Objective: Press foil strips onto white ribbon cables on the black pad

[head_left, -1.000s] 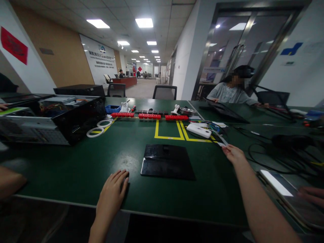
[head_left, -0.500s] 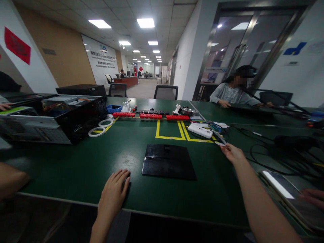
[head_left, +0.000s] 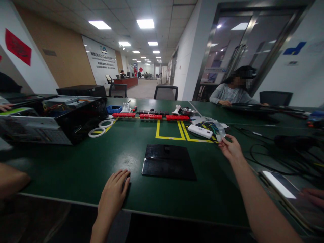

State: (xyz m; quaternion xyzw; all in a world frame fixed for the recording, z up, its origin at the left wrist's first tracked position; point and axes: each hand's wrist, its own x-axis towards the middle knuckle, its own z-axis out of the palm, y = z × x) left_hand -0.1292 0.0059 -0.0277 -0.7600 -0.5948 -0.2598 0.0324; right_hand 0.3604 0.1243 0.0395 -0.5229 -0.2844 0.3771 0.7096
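Note:
My right hand pinches the near corner of a clear plastic bag. That corner is raised off the table, and coloured thin wires show under or through the bag; I cannot tell which. Just left of it lies a white oblong device with rounded ends. My left hand rests on the green table near its front edge, fingers stretched forward; whether anything is under the palm is hidden. Between my hands a glossy black panel, shaped like a monitor stand base, lies flat.
An opened computer case stands at left, with white rings beside it. Red power strips line the table's middle, behind yellow tape outlines. Black cables and a phone-like slab lie right. A person sits opposite.
My right hand has lifted the bag's near corner slightly, and the clear plastic now stands up over the wires. The person opposite has lowered a dark object to the table. My left hand stays put.

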